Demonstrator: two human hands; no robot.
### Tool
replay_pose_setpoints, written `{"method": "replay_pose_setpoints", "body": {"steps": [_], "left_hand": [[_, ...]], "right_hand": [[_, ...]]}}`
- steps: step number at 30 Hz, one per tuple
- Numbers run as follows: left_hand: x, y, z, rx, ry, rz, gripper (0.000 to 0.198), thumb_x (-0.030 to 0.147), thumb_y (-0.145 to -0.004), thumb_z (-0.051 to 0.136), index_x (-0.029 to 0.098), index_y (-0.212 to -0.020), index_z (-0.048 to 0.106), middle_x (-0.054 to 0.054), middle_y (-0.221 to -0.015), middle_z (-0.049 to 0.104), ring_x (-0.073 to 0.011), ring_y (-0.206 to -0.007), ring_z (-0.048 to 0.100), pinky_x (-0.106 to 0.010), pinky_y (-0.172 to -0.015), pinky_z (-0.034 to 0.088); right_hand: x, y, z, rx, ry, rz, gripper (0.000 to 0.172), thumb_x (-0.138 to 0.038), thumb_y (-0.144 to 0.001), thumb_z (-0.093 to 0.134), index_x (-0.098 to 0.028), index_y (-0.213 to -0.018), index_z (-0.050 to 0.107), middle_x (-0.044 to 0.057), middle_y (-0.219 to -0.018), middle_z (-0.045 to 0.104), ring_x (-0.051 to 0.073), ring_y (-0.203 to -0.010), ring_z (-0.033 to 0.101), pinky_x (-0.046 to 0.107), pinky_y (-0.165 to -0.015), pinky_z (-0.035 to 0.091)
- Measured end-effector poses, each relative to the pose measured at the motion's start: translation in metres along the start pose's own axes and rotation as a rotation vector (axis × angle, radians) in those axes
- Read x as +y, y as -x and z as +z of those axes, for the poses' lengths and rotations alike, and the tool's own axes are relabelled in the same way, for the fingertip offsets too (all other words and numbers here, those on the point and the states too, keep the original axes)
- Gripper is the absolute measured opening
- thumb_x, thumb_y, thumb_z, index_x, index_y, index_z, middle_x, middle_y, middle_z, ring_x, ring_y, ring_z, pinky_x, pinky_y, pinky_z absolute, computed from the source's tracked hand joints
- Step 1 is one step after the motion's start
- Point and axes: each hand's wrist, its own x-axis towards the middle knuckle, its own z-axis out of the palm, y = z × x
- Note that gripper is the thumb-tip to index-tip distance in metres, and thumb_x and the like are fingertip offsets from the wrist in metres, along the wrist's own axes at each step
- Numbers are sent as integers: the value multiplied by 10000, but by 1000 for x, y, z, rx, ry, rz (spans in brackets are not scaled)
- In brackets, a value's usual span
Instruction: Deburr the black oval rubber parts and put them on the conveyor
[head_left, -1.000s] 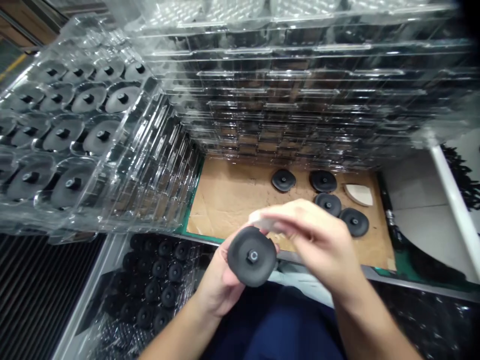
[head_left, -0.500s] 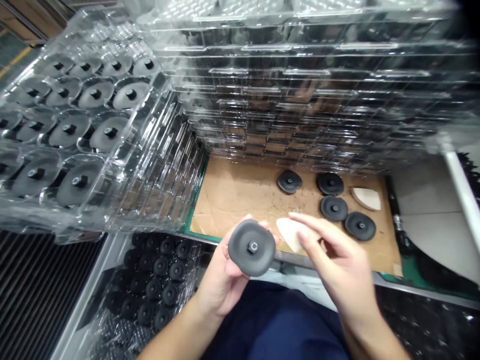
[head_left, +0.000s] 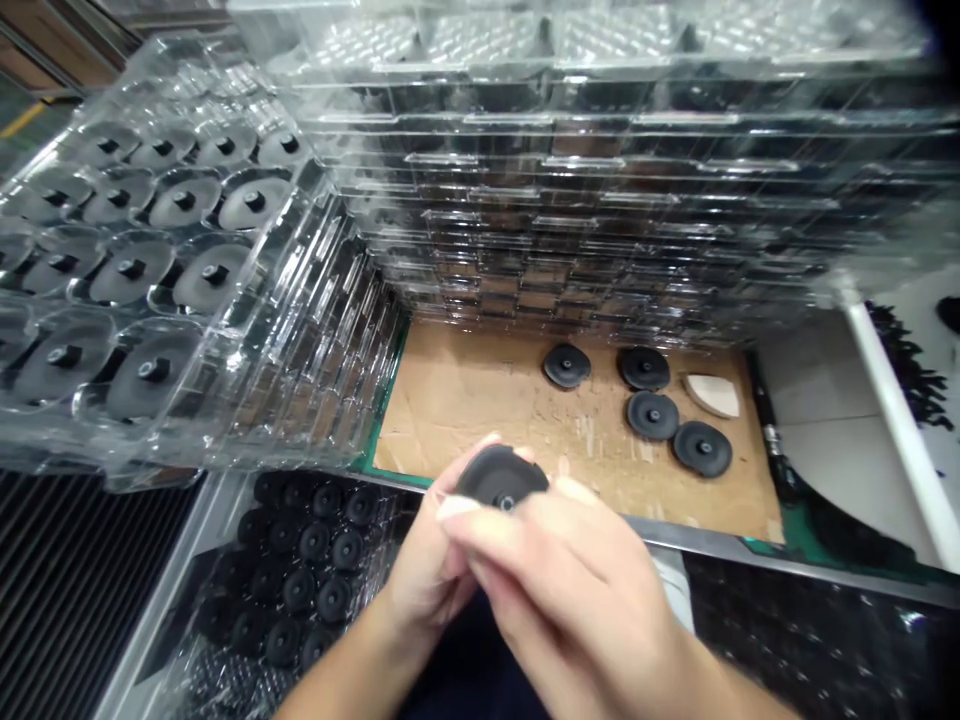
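Observation:
My left hand (head_left: 420, 565) grips a round black plastic disc (head_left: 491, 472) with a short hollow stem at its middle, stem side up. Closed over the near side of that disc, my right hand (head_left: 581, 565) hides much of it. A pale edge of a white wedge-shaped pad (head_left: 456, 508) shows at the right fingertips; the rest of the pad is covered. Beyond the hands, several similar discs (head_left: 652, 414) lie on a cardboard sheet (head_left: 465, 385), with a second pale wedge-shaped pad (head_left: 712, 395) to their right.
Stacked clear plastic trays (head_left: 525, 200) rise behind the cardboard. Another tray stack (head_left: 300, 350) at left carries discs in its top pockets. Lower left, a tray of black discs (head_left: 315, 540) sits below the bench edge. A white rail (head_left: 900, 420) runs along the right.
My right hand has moved left with the white pad, from beside the disc to over its near edge. The left hand still holds the disc. The view has shifted slightly.

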Motion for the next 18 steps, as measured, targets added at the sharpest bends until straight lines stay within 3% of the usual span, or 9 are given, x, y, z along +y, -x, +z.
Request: {"method": "replay_pose_setpoints", "body": {"steps": [3, 6, 9, 14, 18], "left_hand": [[0, -3, -5, -27, 93, 54, 638, 370, -456, 887, 270, -1048, 674, -15, -1064, 706, -216, -941, 665, -343, -920, 486], [0, -4, -6, -44, 140, 77, 582, 334, -503, 875, 277, -1046, 675, -11, -1064, 705, -201, -951, 665, -316, -919, 483], [1, -2, -4, -101, 171, 65, 571, 335, -538, 858, 297, -1074, 664, -8, -1080, 702, -211, -939, 675, -347, -928, 487], [3, 1, -1, -41, 176, 64, 655, 399, -457, 873, 268, -1068, 677, 1, -1038, 718, -185, -962, 664, -260, -890, 494], [2, -1, 1, -112, 208, 54, 640, 433, -507, 837, 227, -1090, 671, -19, -1006, 724, -204, -943, 679, -283, -872, 523]], "right_hand": [[11, 16, -11, -64, 11, 107, 192, -128, -898, 491, -172, -998, 649, 11, -748, 695, 114, -621, 602, 239, -586, 470], [33, 32, -17, 117, 122, 339, 175, -188, -891, 535, -206, -1005, 667, 27, -874, 718, 126, -670, 629, 233, -583, 482], [56, 43, -10, 228, 57, 552, 187, -282, -892, 549, -227, -1021, 673, 35, -969, 720, 141, -721, 649, 227, -570, 501], [90, 56, 25, -3, -87, 663, 272, -301, -891, 490, -186, -1061, 668, 76, -1040, 715, 190, -891, 674, 291, -727, 549], [110, 67, 52, -10, -76, 661, 317, -285, -839, 493, -193, -1085, 671, 100, -1055, 665, 217, -911, 652, 369, -811, 539]]}}
